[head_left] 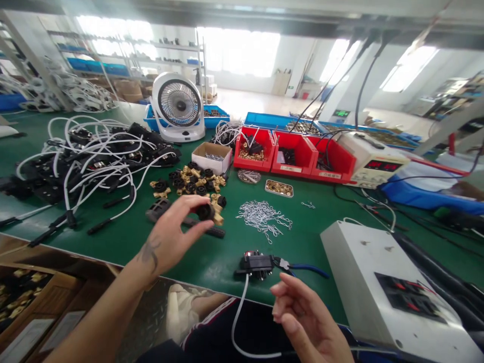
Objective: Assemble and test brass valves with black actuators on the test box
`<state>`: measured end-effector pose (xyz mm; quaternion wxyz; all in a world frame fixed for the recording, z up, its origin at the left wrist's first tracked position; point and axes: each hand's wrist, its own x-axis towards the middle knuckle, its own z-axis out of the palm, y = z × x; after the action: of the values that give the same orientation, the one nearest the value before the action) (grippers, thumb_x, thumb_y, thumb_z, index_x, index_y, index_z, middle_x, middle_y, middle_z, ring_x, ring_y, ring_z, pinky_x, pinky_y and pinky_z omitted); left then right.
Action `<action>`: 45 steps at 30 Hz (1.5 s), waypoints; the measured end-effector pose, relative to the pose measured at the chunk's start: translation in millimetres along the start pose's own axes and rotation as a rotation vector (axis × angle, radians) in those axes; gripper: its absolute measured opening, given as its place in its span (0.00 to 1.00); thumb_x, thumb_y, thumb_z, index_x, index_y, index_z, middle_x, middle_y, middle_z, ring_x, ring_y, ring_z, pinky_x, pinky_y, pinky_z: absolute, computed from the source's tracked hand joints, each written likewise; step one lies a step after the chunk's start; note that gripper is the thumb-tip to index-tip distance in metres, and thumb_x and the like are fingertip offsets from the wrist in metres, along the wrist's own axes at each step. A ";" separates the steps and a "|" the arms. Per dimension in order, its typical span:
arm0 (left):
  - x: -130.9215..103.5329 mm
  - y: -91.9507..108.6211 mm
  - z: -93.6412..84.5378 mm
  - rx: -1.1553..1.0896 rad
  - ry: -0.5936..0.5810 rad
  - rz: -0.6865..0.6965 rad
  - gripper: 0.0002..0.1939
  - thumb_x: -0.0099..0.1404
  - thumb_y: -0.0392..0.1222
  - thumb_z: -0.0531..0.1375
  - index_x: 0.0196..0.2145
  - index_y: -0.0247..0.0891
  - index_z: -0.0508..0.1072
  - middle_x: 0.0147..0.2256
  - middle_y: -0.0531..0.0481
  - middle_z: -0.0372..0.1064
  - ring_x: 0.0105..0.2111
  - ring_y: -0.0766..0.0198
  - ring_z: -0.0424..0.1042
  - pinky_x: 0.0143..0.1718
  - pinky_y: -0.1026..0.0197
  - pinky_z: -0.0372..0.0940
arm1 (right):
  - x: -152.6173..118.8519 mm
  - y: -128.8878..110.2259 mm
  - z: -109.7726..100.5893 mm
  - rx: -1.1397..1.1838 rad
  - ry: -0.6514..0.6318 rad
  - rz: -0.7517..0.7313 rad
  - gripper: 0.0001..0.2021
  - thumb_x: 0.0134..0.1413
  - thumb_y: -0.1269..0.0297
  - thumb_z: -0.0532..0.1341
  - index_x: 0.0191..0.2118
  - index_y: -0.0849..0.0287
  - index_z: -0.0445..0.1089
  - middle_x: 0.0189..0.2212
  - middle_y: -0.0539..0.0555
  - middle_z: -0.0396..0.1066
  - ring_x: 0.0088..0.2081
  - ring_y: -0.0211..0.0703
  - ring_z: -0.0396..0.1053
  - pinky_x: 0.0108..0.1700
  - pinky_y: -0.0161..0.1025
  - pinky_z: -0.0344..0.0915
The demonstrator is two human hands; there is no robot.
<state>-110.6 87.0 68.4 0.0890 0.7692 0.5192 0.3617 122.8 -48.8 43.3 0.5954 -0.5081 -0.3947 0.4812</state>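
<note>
Left hand: thumb and forefinger pinched narrowly on a black-capped brass fitting above the green bench; cannot tell whether the piece is lifted clear. Pile of similar fittings just beyond, toward 11 o'clock from it. Black bar-shaped tool lies beneath this hand, partly hidden. Heap of black parts with white cables at 10 o'clock from the hand.

Right hand: fingers loosely curled, thumb apart, grip slack and free. Nearest items: black unit with a white cable, at 10 to 11 o'clock, and blue-handled pliers at 12 o'clock. Plier head sits against the unit's 3 o'clock side.

Heap of looped wire pins at 12 o'clock from the unit; small tray of brass pieces at 1 o'clock from the heap. Grey metal box toward 2 o'clock from the right hand.
</note>
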 end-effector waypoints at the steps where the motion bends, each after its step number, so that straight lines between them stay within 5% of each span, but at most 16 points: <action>1: -10.2 19.3 2.5 -0.214 -0.078 0.057 0.16 0.67 0.45 0.60 0.52 0.42 0.68 0.50 0.47 0.70 0.51 0.57 0.70 0.55 0.57 0.66 | 0.3 -1.3 3.9 0.083 -0.054 0.025 0.22 0.50 0.50 0.69 0.51 0.45 0.74 0.41 0.53 0.76 0.32 0.39 0.71 0.37 0.36 0.71; 4: -36.1 67.2 12.7 -0.616 -0.278 0.189 0.17 0.67 0.40 0.61 0.54 0.46 0.67 0.50 0.49 0.71 0.51 0.61 0.71 0.53 0.61 0.66 | 1.1 -3.3 8.8 0.271 -0.160 0.151 0.29 0.43 0.46 0.72 0.53 0.43 0.73 0.46 0.54 0.75 0.34 0.42 0.72 0.36 0.39 0.71; 7: -47.3 90.0 21.0 -0.710 -0.282 0.234 0.17 0.67 0.42 0.62 0.53 0.46 0.68 0.49 0.51 0.72 0.50 0.63 0.71 0.52 0.65 0.66 | -0.1 -6.8 5.2 0.320 -0.147 0.218 0.23 0.43 0.49 0.73 0.48 0.44 0.76 0.42 0.52 0.77 0.34 0.42 0.72 0.36 0.38 0.70; 10: -45.8 93.1 26.2 -0.581 -0.120 0.102 0.06 0.71 0.46 0.57 0.43 0.44 0.70 0.40 0.53 0.73 0.42 0.65 0.74 0.43 0.66 0.69 | -2.1 -11.8 0.6 0.365 -0.063 0.198 0.22 0.41 0.53 0.74 0.45 0.47 0.77 0.39 0.51 0.78 0.30 0.37 0.71 0.35 0.33 0.69; 12: -42.9 91.9 31.5 -0.381 -0.063 0.005 0.11 0.74 0.45 0.50 0.39 0.41 0.70 0.37 0.50 0.73 0.37 0.62 0.74 0.39 0.61 0.70 | -2.9 -14.4 -0.4 0.388 -0.021 0.185 0.22 0.39 0.55 0.75 0.44 0.49 0.77 0.42 0.52 0.78 0.28 0.34 0.70 0.34 0.31 0.68; 15: -40.8 92.7 47.4 -0.042 -0.197 -0.028 0.16 0.72 0.47 0.53 0.50 0.35 0.71 0.46 0.39 0.72 0.42 0.48 0.74 0.41 0.48 0.71 | -3.2 -15.3 0.0 0.387 -0.004 0.167 0.21 0.39 0.58 0.76 0.43 0.49 0.77 0.42 0.51 0.78 0.29 0.33 0.70 0.35 0.30 0.69; 18: -40.9 94.7 69.5 0.055 -0.406 -0.094 0.26 0.65 0.41 0.63 0.59 0.34 0.67 0.54 0.31 0.67 0.50 0.38 0.70 0.46 0.40 0.68 | -3.6 -13.7 -0.5 0.377 -0.010 0.160 0.20 0.40 0.59 0.76 0.42 0.48 0.77 0.42 0.50 0.78 0.29 0.33 0.69 0.38 0.31 0.69; 22: -42.2 86.8 86.4 -0.039 -0.434 -0.165 0.22 0.64 0.38 0.62 0.55 0.34 0.68 0.51 0.35 0.69 0.46 0.44 0.72 0.46 0.45 0.69 | -6.1 -12.7 -3.4 0.370 -0.032 0.155 0.20 0.39 0.58 0.76 0.43 0.47 0.77 0.44 0.49 0.78 0.30 0.32 0.69 0.39 0.31 0.70; 25: -45.4 76.6 80.9 -0.334 -0.398 -0.283 0.20 0.69 0.48 0.57 0.55 0.39 0.65 0.49 0.44 0.71 0.47 0.54 0.73 0.48 0.53 0.68 | -8.5 -13.3 -5.2 0.397 -0.065 0.187 0.20 0.39 0.58 0.76 0.42 0.48 0.77 0.42 0.49 0.78 0.29 0.31 0.71 0.35 0.29 0.69; 28: -47.5 74.6 67.8 -0.985 -0.389 -0.558 0.24 0.68 0.58 0.56 0.52 0.39 0.67 0.46 0.46 0.74 0.46 0.57 0.73 0.49 0.57 0.67 | -9.6 -12.9 -6.0 0.423 -0.098 0.222 0.24 0.37 0.53 0.76 0.43 0.50 0.76 0.40 0.51 0.78 0.25 0.30 0.70 0.30 0.29 0.67; 32: -43.8 86.1 54.3 -1.530 -0.294 -0.852 0.24 0.69 0.59 0.53 0.48 0.36 0.73 0.46 0.43 0.75 0.42 0.58 0.73 0.45 0.58 0.67 | -9.6 -11.4 -5.0 0.411 -0.168 0.309 0.24 0.43 0.50 0.73 0.46 0.53 0.75 0.37 0.54 0.78 0.22 0.29 0.69 0.26 0.29 0.65; 37: -38.6 100.3 45.7 -1.611 -0.213 -0.884 0.19 0.68 0.52 0.59 0.51 0.40 0.72 0.40 0.47 0.75 0.37 0.62 0.72 0.38 0.64 0.67 | -13.5 -10.4 -0.6 0.430 -0.288 0.401 0.28 0.44 0.55 0.74 0.53 0.51 0.71 0.37 0.53 0.78 0.28 0.35 0.76 0.34 0.33 0.70; 42: -46.3 110.2 45.6 -1.484 -0.070 -0.784 0.16 0.64 0.56 0.63 0.42 0.42 0.72 0.33 0.54 0.71 0.31 0.67 0.69 0.32 0.68 0.64 | -17.5 -8.4 4.4 0.437 -0.307 0.421 0.24 0.50 0.56 0.71 0.52 0.52 0.68 0.35 0.53 0.79 0.30 0.39 0.78 0.34 0.34 0.71; 45: -53.9 115.4 48.4 -1.379 -0.028 -0.687 0.15 0.63 0.55 0.64 0.42 0.45 0.71 0.41 0.55 0.72 0.39 0.67 0.71 0.39 0.69 0.65 | -17.3 -9.1 6.3 0.404 -0.241 0.389 0.23 0.50 0.54 0.71 0.50 0.52 0.68 0.36 0.53 0.79 0.27 0.37 0.77 0.32 0.33 0.71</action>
<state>-5.2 0.7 67.5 0.6622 0.3395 0.3848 0.5460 114.5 -64.4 53.7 0.5299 -0.3845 -0.2540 0.7119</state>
